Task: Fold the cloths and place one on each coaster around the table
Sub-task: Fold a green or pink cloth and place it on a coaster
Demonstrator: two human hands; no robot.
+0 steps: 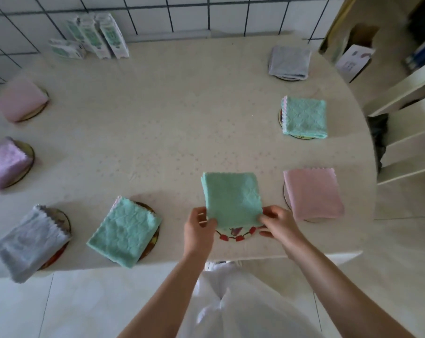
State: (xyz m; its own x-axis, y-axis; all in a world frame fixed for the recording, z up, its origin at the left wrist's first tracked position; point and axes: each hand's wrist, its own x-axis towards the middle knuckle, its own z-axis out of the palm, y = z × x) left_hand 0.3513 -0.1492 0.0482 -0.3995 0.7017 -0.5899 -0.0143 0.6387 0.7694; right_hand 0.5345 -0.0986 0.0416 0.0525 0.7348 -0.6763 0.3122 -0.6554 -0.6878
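A folded green cloth (232, 198) lies near the table's front edge, over a round coaster (233, 236) with a red patterned rim that shows below it. My left hand (199, 228) pinches the cloth's near left corner. My right hand (277, 223) pinches its near right corner. Folded cloths cover other coasters: green (124, 234), grey (29, 241), lilac (4, 164) and pink (18, 100) on the left; pink (312, 193), green (304, 117) and grey (289, 62) on the right.
The beige table (157, 123) has a curved right edge. Several tissue packs (94, 36) stand at its back left against the tiled wall. White shelving (406, 132) and a cardboard box (352, 59) stand to the right. Pale floor lies below the front edge.
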